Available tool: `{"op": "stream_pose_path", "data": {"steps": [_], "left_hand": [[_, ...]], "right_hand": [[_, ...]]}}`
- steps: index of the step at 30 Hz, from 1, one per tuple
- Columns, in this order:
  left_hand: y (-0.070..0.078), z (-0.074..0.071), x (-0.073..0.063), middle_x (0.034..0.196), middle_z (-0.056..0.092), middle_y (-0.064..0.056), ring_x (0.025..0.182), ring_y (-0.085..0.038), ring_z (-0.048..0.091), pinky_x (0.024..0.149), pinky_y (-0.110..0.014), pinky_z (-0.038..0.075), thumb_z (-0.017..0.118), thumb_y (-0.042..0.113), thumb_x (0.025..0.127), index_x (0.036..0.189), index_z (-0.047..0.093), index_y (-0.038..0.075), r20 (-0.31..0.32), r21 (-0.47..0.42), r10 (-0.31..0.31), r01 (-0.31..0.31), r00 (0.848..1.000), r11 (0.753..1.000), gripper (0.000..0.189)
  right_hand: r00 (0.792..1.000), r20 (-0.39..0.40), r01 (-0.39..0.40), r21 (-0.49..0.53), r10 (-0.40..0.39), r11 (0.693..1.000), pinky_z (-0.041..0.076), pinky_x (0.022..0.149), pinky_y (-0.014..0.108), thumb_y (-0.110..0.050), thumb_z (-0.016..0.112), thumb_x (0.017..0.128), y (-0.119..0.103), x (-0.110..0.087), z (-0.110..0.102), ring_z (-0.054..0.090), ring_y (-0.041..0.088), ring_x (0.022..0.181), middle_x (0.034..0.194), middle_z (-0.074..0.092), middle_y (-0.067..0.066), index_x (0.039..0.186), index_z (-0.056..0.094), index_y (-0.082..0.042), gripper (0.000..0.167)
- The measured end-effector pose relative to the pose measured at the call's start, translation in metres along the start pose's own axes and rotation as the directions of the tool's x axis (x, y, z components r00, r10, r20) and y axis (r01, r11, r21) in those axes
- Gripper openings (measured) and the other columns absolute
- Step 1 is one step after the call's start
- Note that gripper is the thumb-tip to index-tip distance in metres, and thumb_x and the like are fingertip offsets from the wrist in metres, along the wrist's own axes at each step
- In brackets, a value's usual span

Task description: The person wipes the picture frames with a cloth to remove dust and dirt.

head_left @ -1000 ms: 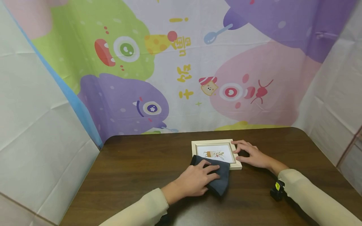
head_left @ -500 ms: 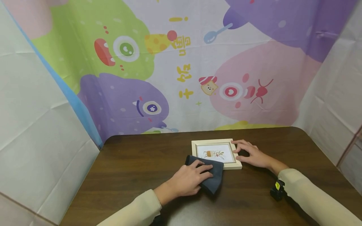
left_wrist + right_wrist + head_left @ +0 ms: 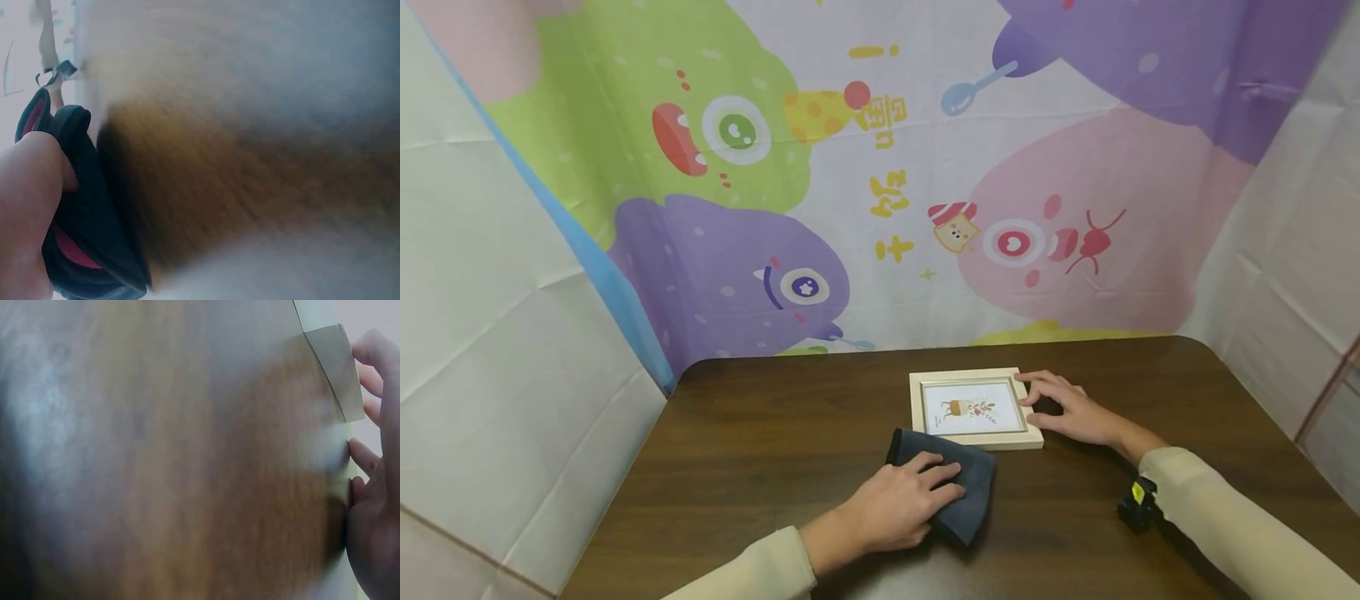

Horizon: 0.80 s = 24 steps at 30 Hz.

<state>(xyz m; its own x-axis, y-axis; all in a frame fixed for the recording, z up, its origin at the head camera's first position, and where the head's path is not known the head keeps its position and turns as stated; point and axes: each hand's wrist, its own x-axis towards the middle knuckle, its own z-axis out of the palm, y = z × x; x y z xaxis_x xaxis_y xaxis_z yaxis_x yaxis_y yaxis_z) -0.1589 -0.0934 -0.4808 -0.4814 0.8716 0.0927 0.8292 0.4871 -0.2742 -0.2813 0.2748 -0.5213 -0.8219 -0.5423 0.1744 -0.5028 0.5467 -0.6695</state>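
Observation:
My left hand holds a folded dark grey cloth on the table, its fingers spread over the top. In the left wrist view the thumb presses into the fold of the cloth, where a pink-red lining shows. A cream picture frame lies flat just beyond, with a drawing of an animal and leaves inside; the cloth overlaps its near edge in the head view. With bent fingers and thumb, my right hand holds the frame's right edge. The right wrist view shows fingertips against the frame's side.
The dark brown wooden table has rounded back corners. Behind it hangs a curtain printed with cartoon monsters. Pale panels stand at both sides. A small black device sits at the right wrist.
My left hand has slid the cloth leftward, then back toward me, uncovering more of the frame's near side. The right hand and the frame have stayed in place.

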Motion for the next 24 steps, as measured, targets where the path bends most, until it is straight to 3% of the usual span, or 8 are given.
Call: {"op": "stream_pose_path", "data": {"steps": [6, 14, 24], "left_hand": [[0.000, 0.003, 0.000, 0.162, 0.068, 0.002, 0.143, -0.020, 0.067, 0.084, -0.028, 0.069, 0.078, 0.028, 0.099, 0.151, 0.070, 0.030, 0.010, 0.000, -0.012, 0.012, 1.000, 1.000, 0.053], [0.000, 0.006, -0.002, 0.169, 0.062, 0.000, 0.148, -0.022, 0.063, 0.090, -0.028, 0.068, 0.081, 0.056, 0.095, 0.156, 0.065, 0.030, 0.040, -0.053, -0.024, 0.026, 0.999, 0.998, 0.068], [0.002, 0.011, -0.003, 0.171, 0.060, -0.002, 0.151, -0.022, 0.062, 0.093, -0.028, 0.067, 0.075, 0.064, 0.092, 0.156, 0.064, 0.030, 0.020, -0.132, -0.038, 0.041, 0.999, 0.990, 0.074]], "right_hand": [[1.000, -0.001, -0.007, -0.012, 0.007, 1.000, 0.030, 0.106, 0.079, -0.019, 0.079, 0.105, 0.001, 0.000, 0.000, 0.041, 0.060, 0.157, 0.170, 0.052, 0.025, 0.101, 0.068, -0.026, 0.014], [1.000, -0.008, 0.015, -0.014, -0.015, 1.000, 0.030, 0.107, 0.084, -0.017, 0.079, 0.105, 0.002, 0.000, 0.000, 0.042, 0.061, 0.156, 0.168, 0.052, 0.026, 0.101, 0.068, -0.026, 0.015], [1.000, -0.003, 0.015, -0.016, -0.015, 1.000, 0.029, 0.108, 0.087, -0.017, 0.079, 0.105, 0.003, 0.000, 0.001, 0.042, 0.061, 0.156, 0.168, 0.052, 0.025, 0.101, 0.068, -0.026, 0.015]]}}
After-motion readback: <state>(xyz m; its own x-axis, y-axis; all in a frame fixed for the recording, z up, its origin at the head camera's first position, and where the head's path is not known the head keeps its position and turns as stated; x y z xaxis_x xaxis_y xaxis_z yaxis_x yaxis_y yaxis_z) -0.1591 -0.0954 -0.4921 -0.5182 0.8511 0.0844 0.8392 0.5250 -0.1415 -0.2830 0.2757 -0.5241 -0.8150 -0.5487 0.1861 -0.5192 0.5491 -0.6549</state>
